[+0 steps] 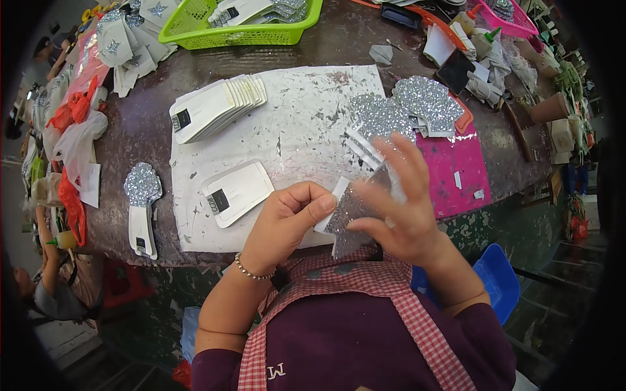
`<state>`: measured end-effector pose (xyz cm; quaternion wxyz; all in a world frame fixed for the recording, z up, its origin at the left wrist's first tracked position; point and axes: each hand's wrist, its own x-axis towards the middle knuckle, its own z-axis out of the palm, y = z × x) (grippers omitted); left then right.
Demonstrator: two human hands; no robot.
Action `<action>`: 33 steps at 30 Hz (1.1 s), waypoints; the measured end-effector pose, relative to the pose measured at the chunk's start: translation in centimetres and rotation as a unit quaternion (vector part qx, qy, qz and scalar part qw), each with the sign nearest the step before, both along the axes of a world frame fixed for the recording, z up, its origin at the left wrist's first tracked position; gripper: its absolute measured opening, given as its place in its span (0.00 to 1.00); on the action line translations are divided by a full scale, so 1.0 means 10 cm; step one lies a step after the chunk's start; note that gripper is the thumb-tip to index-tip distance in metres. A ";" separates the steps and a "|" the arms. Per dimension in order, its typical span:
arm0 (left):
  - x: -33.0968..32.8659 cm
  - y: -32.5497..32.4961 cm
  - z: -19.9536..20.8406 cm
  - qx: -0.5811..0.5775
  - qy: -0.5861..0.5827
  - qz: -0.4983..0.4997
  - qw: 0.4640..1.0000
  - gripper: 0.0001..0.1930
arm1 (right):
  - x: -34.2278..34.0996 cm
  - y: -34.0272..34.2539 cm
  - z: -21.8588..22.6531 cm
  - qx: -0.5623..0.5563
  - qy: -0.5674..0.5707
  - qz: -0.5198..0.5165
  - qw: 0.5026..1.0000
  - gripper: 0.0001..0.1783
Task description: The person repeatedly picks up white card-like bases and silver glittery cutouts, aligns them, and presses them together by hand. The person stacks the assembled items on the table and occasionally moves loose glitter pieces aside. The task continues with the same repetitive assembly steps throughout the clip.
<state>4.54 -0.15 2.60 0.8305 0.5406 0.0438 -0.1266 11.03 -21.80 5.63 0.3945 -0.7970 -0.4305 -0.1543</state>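
My left hand [293,218] pinches a silver glitter piece [349,215] with a white edge between thumb and forefinger, near the table's front edge. Beside it, my right hand [407,202] has its fingers spread and is blurred by motion; its thumb is close to the glitter piece, and I cannot tell whether it touches. Just beyond my right fingers is a white strip piece [364,148], partly hidden. To the left of my hands lies a single white card [242,191] with a black label. Farther back, a fanned stack of similar white cards [218,111] rests on the white sheet [297,111].
Silver glitter pieces [427,101] overlap the pink board [456,166] at right. A glitter-topped white piece [141,208] lies at left. Behind stand a green basket [244,37] and a pink basket [518,23]. A blue bin [499,280] is below the table's right side.
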 end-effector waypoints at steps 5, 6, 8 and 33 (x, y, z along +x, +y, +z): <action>-0.08 0.01 -0.01 -0.123 0.034 -0.053 0.990 0.10 | 0.02 0.11 0.05 -0.032 -0.048 0.118 0.991 0.14; -0.09 0.01 -0.01 -0.127 0.050 -0.054 0.989 0.09 | 0.01 0.13 0.04 -0.009 -0.051 0.121 0.991 0.12; -0.16 -0.04 -0.04 -0.135 0.084 -0.051 0.986 0.09 | 0.00 0.11 0.02 -0.019 -0.073 0.159 0.984 0.08; -0.49 0.04 0.14 0.388 -0.291 0.110 0.867 0.14 | -0.08 0.10 -0.01 -0.074 0.070 0.230 0.968 0.06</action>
